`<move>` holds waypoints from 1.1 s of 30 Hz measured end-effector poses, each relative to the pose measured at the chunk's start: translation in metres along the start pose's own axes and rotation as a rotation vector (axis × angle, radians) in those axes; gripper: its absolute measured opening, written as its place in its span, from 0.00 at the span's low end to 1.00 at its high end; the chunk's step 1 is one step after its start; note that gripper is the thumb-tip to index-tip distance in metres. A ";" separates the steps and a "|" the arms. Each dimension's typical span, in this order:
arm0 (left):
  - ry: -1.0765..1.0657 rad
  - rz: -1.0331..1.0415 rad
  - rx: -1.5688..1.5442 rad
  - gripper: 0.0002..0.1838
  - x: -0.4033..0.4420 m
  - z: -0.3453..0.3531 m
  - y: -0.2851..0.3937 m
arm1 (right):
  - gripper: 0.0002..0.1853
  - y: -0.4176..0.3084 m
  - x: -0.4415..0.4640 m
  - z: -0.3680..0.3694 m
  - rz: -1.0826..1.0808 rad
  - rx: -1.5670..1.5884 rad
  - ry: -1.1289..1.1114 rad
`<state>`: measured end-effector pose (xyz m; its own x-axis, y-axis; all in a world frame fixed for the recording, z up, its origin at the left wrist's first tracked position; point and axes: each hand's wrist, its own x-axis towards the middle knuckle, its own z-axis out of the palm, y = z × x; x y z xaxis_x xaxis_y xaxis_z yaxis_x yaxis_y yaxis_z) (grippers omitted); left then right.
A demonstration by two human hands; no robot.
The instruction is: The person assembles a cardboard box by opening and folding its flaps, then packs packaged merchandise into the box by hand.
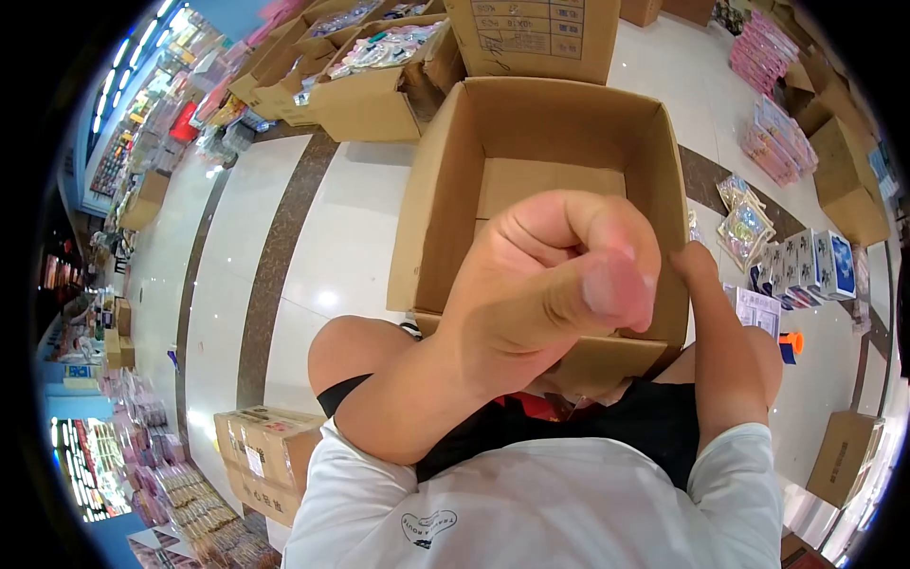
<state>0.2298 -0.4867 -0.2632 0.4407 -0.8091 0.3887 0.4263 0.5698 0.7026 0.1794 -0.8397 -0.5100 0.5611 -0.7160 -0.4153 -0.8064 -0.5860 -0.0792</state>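
My left hand is raised close to the camera, in front of an open cardboard box. Its fingers are curled and the thumb tip presses against the index finger; nothing shows between them. The box stands on the floor between my bent legs, and the part of its inside that I can see holds nothing. Beside the box's right wall is my right hand, at the end of a forearm resting near my right thigh. Its fingers are mostly hidden, so I cannot tell whether they grip anything. Something red shows at my lap.
Cartons with packaged goods stand at the back left. An upright carton is behind the box. To the right lie clear packets, blue-and-white boxes and an orange item. A taped carton sits at lower left.
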 end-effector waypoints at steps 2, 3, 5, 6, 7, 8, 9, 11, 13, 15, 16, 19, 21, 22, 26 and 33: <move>0.030 0.019 0.043 0.13 0.000 0.000 -0.001 | 0.30 0.001 0.002 0.002 -0.001 -0.002 0.008; 0.030 0.022 0.044 0.13 -0.001 0.000 -0.001 | 0.28 0.001 0.001 0.001 0.003 -0.001 0.010; 0.032 0.057 -0.004 0.13 -0.001 0.001 -0.003 | 0.27 0.001 0.000 -0.001 -0.001 0.001 0.009; 0.032 0.059 -0.004 0.13 -0.001 0.001 -0.003 | 0.25 0.000 -0.001 -0.001 -0.003 0.003 0.004; 0.007 0.066 -0.011 0.13 0.000 0.000 -0.003 | 0.25 0.000 -0.001 -0.002 -0.005 0.002 0.005; -0.004 0.070 -0.015 0.13 -0.001 0.000 -0.003 | 0.25 0.000 -0.002 -0.002 -0.003 0.007 0.009; -0.015 0.074 -0.019 0.13 -0.001 -0.001 -0.003 | 0.24 -0.001 -0.003 -0.002 -0.001 0.014 0.012; -0.058 0.082 -0.042 0.14 -0.001 -0.002 -0.002 | 0.24 -0.001 -0.005 -0.003 -0.003 0.006 0.008; -0.094 0.090 -0.046 0.17 0.000 -0.002 0.000 | 0.24 -0.004 -0.012 -0.008 -0.006 0.000 0.005; -0.113 0.099 -0.040 0.19 0.000 -0.002 0.001 | 0.25 -0.008 -0.016 -0.013 -0.002 -0.016 -0.003; -0.119 0.104 -0.040 0.19 0.001 -0.001 0.000 | 0.25 -0.008 -0.016 -0.012 -0.005 -0.017 -0.003; -0.120 0.082 -0.030 0.18 0.002 0.000 0.002 | 0.25 0.005 0.005 0.004 -0.015 -0.016 0.023; -0.113 0.056 -0.021 0.17 0.003 0.002 0.003 | 0.25 0.014 0.023 0.022 -0.122 -0.063 0.027; -0.114 0.080 -0.011 0.16 0.004 0.003 0.002 | 0.25 0.012 0.019 0.018 -0.123 -0.065 0.026; -0.100 0.084 -0.001 0.13 0.004 0.008 0.004 | 0.23 0.009 0.018 0.009 -0.012 0.018 -0.023; -0.092 0.069 0.031 0.13 -0.016 0.027 0.018 | 0.22 -0.004 -0.012 -0.001 -0.009 -0.005 0.051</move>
<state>0.2088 -0.4675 -0.2403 0.3935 -0.7787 0.4887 0.3719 0.6210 0.6900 0.1761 -0.8295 -0.5042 0.5771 -0.7292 -0.3677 -0.8006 -0.5940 -0.0783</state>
